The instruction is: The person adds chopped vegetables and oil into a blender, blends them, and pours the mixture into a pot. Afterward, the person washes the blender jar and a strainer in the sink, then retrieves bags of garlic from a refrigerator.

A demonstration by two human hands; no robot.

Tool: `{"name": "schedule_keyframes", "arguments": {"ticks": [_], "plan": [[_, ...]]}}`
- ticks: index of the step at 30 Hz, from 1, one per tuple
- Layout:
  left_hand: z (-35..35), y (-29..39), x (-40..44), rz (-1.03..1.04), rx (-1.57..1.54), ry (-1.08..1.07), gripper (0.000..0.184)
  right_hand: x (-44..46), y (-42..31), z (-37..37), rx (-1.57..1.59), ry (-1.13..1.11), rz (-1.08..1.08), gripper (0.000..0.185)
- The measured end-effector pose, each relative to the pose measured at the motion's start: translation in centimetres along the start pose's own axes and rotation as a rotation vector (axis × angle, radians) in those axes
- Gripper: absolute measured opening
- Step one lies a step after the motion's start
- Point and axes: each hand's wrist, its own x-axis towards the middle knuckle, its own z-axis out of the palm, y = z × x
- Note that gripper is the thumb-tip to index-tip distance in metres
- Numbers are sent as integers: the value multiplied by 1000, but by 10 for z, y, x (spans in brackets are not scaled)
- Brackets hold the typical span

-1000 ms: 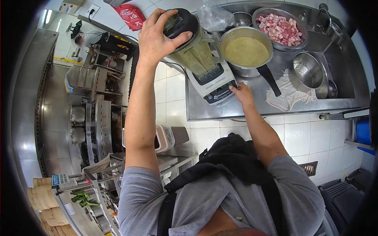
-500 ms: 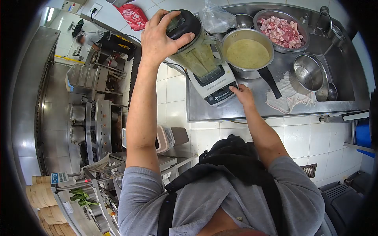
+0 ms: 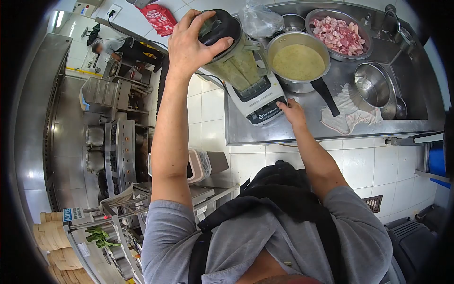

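Black plastic fills the left hand (image 3: pixel 191 45): its spread fingers and thumb clasp the lid (image 3: pixel 221 29) from above. Under it, the clear jug (image 3: pixel 239 71), with green-yellow liquid inside, sits on the white base (image 3: pixel 255 100) of the blender, near the left end of the steel counter (image 3: pixel 265 136). At the base's dark front panel (image 3: pixel 266 112), the right hand (image 3: pixel 292 112) has its thumb against the right edge; its other fingers are partly hidden, so how far they are closed I cannot tell.

Just right of the jug stands a steel pot (image 3: pixel 294 86) of pale green-yellow liquid, its black handle (image 3: pixel 326 97) pointing towards the wearer. Behind it are a knotted clear bag (image 3: pixel 260 21) and, to the right, a wide bowl (image 3: pixel 363 56) heaped with pink meat (image 3: pixel 338 35). A wet white cloth (image 3: pixel 345 116) lies crumpled on the metal, touching a smaller pan (image 3: pixel 371 85) near the sink (image 3: pixel 416 102) and tap (image 3: pixel 393 20).

White tiles (image 3: pixel 213 110) cover the floor, with a grate (image 3: pixel 373 203) set in at the right. Leftward, the room holds a steel stove (image 3: pixel 124 151), bamboo steamers (image 3: pixel 49 234), leafy greens (image 3: pixel 99 236) on a rack and, at the far end, another person (image 3: pixel 113 46) leaning over a work surface. A red packet (image 3: pixel 158 20) hangs or rests by the wall; I cannot tell which.
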Motion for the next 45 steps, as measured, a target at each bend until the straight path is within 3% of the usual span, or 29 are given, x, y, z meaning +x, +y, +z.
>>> {"name": "schedule_keyframes", "arguments": {"ticks": [21, 36, 43, 45], "plan": [[4, -7, 0, 17, 20, 30, 61, 2, 7, 6, -20, 20, -43, 67], [4, -8, -1, -4, 24, 33, 60, 3, 14, 7, 71, -4, -32, 73], [-2, -1, 1, -11, 39, 15, 61, -3, 10, -1, -16, -44, -64, 80], [-7, 5, 2, -26, 37, -13, 61, -11, 1, -10, -104, -49, -115, 72]]}}
